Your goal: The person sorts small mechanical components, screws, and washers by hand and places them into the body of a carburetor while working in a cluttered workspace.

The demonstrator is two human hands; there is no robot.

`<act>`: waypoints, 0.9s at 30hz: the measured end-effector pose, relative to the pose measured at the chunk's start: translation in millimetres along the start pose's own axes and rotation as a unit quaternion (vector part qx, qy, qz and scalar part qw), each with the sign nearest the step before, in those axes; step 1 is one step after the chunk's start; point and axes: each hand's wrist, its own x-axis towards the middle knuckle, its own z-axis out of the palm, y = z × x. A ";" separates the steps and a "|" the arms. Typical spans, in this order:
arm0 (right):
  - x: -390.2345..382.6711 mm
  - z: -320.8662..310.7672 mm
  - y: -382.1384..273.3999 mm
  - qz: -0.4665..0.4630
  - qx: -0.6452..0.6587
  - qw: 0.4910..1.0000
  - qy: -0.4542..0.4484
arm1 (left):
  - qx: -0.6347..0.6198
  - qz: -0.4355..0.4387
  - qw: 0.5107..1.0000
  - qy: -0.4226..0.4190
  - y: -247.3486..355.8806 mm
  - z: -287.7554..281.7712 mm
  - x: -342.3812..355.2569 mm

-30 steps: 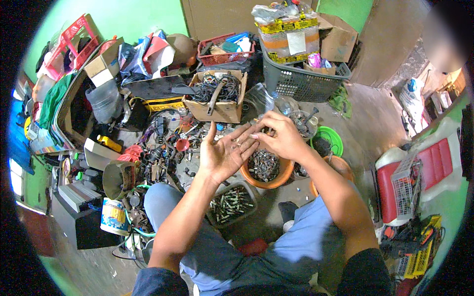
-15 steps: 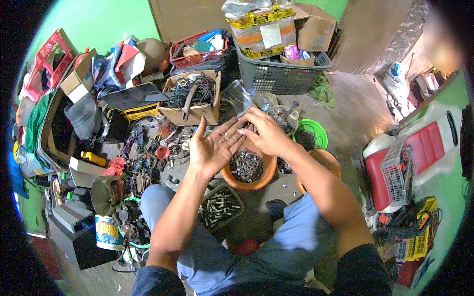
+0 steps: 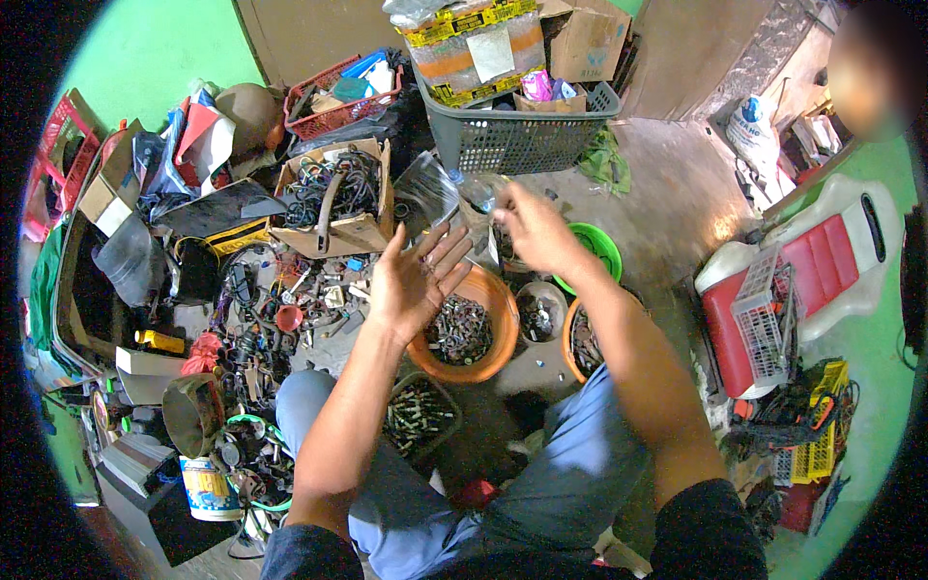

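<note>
Orange and round, the bowl [image 3: 501, 311] on the floor [image 3: 665, 198] holds small dark parts [image 3: 458, 332] pointing every way; left hand [image 3: 414, 287] open, palm up; right hand [image 3: 537, 232] blurred, grip unclear.

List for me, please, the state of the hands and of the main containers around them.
Left bare hand, open, palm up, fingers spread.
Right bare hand, fingers bent, blurred; grip unclear.
Round orange bowl, open, filled with small dark parts.
Grey rectangular plastic tub, open, holding small cylindrical parts.
Brown cardboard box, open, filled with dark cables.
Grey perforated plastic basket, piled above its rim.
Bright green round plastic bowl, open, partly hidden.
</note>
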 end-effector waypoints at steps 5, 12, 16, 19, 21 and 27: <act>11.4 0.6 97.6 0.141 -0.098 0.985 0.029 | 0.435 0.006 0.894 0.107 -21.2 -20.4 29.1; 11.2 11.8 157.4 0.211 -0.111 0.970 -0.043 | 0.592 0.059 0.798 0.094 -37.1 -35.0 40.9; 12.8 13.6 148.6 0.201 -0.081 0.975 -0.058 | 0.612 0.067 0.782 0.096 -38.5 -37.4 41.5; 13.2 13.8 149.2 0.183 -0.059 0.979 -0.061 | 0.600 0.055 0.793 0.088 -42.2 -32.4 43.4; 17.9 22.1 134.8 0.174 -0.014 0.981 -0.079 | 0.591 0.055 0.800 0.091 -40.7 -39.6 41.0; 20.6 37.2 92.2 0.035 0.012 0.996 -0.082 | 0.646 0.147 0.746 0.065 -8.7 -24.9 18.4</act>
